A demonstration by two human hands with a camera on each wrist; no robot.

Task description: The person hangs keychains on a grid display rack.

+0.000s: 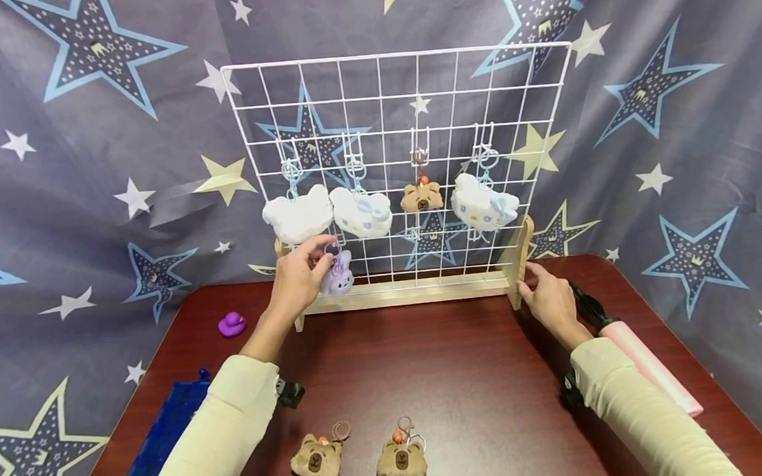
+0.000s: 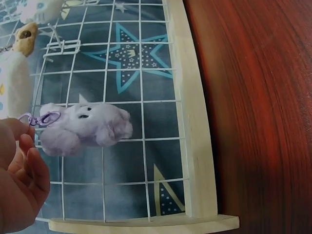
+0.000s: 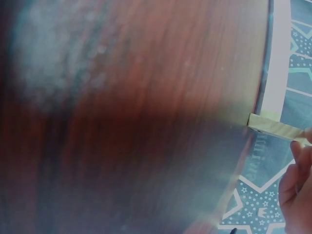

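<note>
My left hand (image 1: 298,279) pinches the purple ring (image 2: 48,118) of a plush bunny keychain (image 1: 339,278). The lilac bunny dangles in front of the lower left of a white wire grid rack (image 1: 381,98), just below the white plush keychains. In the left wrist view the bunny (image 2: 87,127) lies over the wires, its dark eyes showing. At the other end, my right hand (image 1: 551,298) grips the edge of the rack's wooden side foot (image 1: 522,254) between thumb and fingers. Only part of that hand shows in the right wrist view.
White plush keychains (image 1: 361,213) and one brown capybara keychain (image 1: 421,197) hang on hooks. Two capybara keychains (image 1: 402,464) lie at the table's front. Left are a purple duck (image 1: 231,324) and a blue tray (image 1: 169,430); right, a pink-and-black roller-like object (image 1: 652,366).
</note>
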